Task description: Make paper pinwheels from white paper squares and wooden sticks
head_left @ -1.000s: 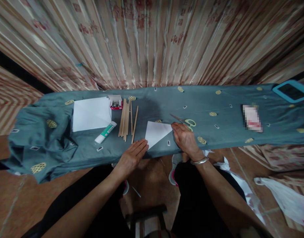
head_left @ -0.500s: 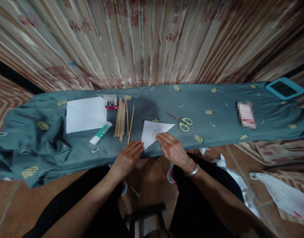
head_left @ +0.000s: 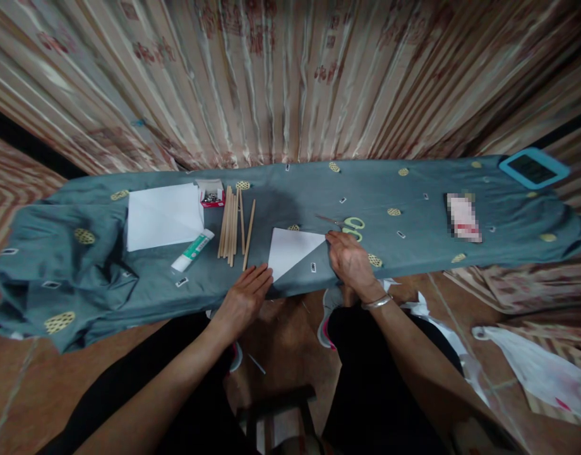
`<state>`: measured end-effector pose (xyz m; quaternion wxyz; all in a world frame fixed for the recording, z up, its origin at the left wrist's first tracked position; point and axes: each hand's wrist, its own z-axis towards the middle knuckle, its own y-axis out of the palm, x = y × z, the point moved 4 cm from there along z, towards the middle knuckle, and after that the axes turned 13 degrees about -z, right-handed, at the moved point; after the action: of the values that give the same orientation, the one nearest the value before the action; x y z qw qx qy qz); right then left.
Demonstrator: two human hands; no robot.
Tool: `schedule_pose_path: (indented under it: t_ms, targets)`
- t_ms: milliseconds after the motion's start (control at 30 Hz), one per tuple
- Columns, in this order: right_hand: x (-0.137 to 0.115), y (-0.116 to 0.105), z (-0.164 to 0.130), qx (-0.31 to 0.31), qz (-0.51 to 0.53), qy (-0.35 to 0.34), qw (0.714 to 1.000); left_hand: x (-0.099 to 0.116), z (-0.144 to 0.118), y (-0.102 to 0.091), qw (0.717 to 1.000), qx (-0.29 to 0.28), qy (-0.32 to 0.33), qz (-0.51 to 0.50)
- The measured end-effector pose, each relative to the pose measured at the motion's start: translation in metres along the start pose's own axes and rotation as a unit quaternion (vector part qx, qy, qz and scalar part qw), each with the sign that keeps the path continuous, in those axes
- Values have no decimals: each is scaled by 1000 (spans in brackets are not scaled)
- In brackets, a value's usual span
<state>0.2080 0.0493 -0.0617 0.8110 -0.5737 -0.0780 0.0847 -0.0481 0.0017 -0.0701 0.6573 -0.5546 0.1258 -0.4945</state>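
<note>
A white sheet of paper (head_left: 293, 249), folded into a triangle, lies near the front edge of the cloth-covered table. My left hand (head_left: 247, 294) rests at its lower left corner, fingers stretched out flat and touching the edge. At the right tip of the triangle, my right hand (head_left: 352, 259) has its fingers bent together on the paper's point; the thumb is mostly hidden. Just beyond that hand lie scissors (head_left: 353, 224) with light green handles, partly covered by my fingers. To the left of the paper are several thin wooden sticks (head_left: 231, 224).
Left of the sticks are a small red box (head_left: 212, 193) of metal pieces, a stack of white paper (head_left: 165, 218) and a glue stick (head_left: 192, 251). A pixelated packet (head_left: 463, 218) and a blue-framed tablet (head_left: 534, 168) lie at the right. Paper scraps (head_left: 420, 306) are on the floor.
My right hand has moved right along the paper's slanting edge to its right tip, and its fingers have bent. My left hand stays at the lower left corner.
</note>
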Motion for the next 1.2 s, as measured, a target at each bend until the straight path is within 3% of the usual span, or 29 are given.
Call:
schedule_pose_path:
  t_ms: [133,267,500,733,867,1200]
  targets:
    - [-5,-4,-2,4,-4,9,1000,1,1,-2,1000,2,-2,6]
    - [-26,-12,4,18,36,-2,999,7,6,-3,1000,8,1,17]
    - [-59,-15,36,-34,143,-39,988,25,17,7,1000,-3,25,-8]
    - [-69,-13,52,-102,114,-57,987,27,19,5,999,-5,34,-27]
    - [-72,-13,57,-107,89,-63,988,27,23,-3,999,20,45,-22]
    - [-63,-12,64,-78,134,-40,987,24,25,-1,998,12,34,-51]
